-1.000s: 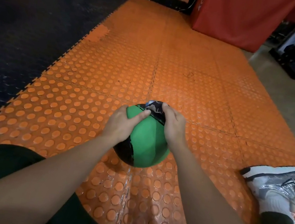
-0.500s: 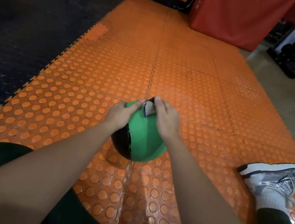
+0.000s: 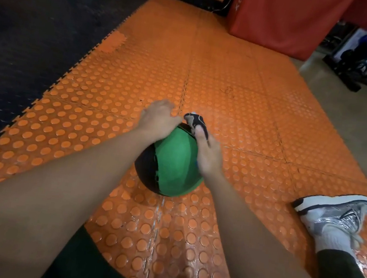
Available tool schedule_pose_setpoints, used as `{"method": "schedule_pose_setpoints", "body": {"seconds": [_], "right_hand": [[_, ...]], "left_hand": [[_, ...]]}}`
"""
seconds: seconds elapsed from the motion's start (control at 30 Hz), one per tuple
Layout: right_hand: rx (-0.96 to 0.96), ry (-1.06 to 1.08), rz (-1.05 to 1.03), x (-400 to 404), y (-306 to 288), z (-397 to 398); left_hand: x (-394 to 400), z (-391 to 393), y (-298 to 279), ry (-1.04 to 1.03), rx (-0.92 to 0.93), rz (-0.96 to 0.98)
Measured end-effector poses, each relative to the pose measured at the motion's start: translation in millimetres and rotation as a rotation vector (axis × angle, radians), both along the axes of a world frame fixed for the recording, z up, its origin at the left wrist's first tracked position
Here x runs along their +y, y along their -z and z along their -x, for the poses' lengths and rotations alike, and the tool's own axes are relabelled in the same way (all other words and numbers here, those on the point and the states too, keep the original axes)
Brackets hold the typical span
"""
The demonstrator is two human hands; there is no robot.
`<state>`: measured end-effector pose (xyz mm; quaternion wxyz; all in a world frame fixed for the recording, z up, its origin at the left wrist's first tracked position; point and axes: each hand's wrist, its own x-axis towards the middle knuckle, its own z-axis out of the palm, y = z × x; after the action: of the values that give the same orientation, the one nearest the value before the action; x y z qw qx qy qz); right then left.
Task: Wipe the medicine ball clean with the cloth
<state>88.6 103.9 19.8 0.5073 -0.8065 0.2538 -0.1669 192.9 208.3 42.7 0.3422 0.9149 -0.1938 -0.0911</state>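
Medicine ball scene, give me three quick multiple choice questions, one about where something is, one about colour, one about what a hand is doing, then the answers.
1. Where does the medicine ball sit?
A. on the orange studded mat
B. on the black floor
C. on a lap

2. What colours is the ball?
A. red and white
B. green and black
C. all blue

3. What is the right hand doing?
A. hanging idle
B. lying flat on the mat
C. gripping the cloth against the ball's top

Answers: 1 A, studded orange tiles surround the ball. 2 B, a green panel meets a black one. 3 C, the thumb pins the dark cloth while the left hand rests on the ball.
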Motion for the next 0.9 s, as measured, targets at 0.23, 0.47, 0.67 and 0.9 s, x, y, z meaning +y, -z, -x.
{"method": "schedule_pose_setpoints", "body": {"seconds": [0.23, 0.47, 0.67, 0.9], "right_hand": [[0.041, 0.129, -0.384, -14, 8, -1], [0.176, 0.275, -1.008, 5, 37, 10], [0.163, 0.334, -0.733, -4, 13, -12], [0.198, 0.271, -0.354, -40, -37, -9]], "left_hand": [[-14, 31, 7, 0.133, -0.179, -0.258], [28, 9, 16, -0.092, 0.213, 0.03], [38, 16, 36, -0.203, 0.412, 0.5], [20, 9, 43, -0.219, 0.522, 0.496]]}}
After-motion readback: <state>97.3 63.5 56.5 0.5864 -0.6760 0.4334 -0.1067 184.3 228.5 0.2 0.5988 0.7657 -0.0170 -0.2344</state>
